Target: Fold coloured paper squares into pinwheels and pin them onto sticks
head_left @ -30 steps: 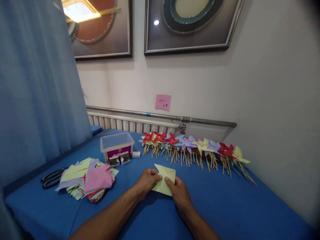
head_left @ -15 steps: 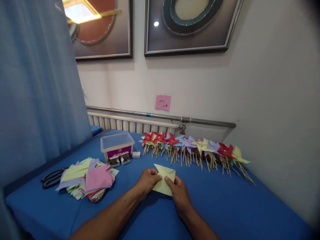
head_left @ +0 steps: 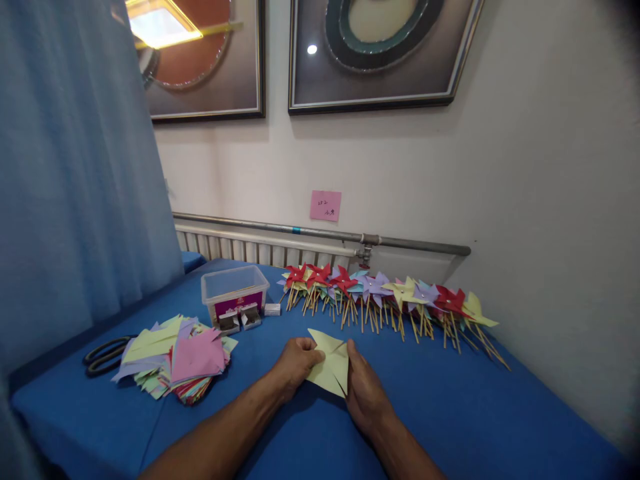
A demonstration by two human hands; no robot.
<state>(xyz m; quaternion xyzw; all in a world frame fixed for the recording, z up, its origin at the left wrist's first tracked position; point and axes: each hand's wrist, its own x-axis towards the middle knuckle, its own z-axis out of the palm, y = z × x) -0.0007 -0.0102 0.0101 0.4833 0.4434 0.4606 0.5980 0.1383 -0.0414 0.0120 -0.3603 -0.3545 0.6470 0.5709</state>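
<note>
In the head view, one yellow paper lies near the middle of the blue counter. Its long side runs from far left to near right. The left hand pinches its left edge with curled fingers. The right hand presses flat on its right edge. One clear box and two scissors handles sit to the left.

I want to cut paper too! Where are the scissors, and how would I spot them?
Start at the blue table and look to its near left edge, by the blue curtain. Beside the pile of colored paper squares lie the scissors, partly tucked under the pile. They are the only dark thing there, showing two looped black handles.
</note>
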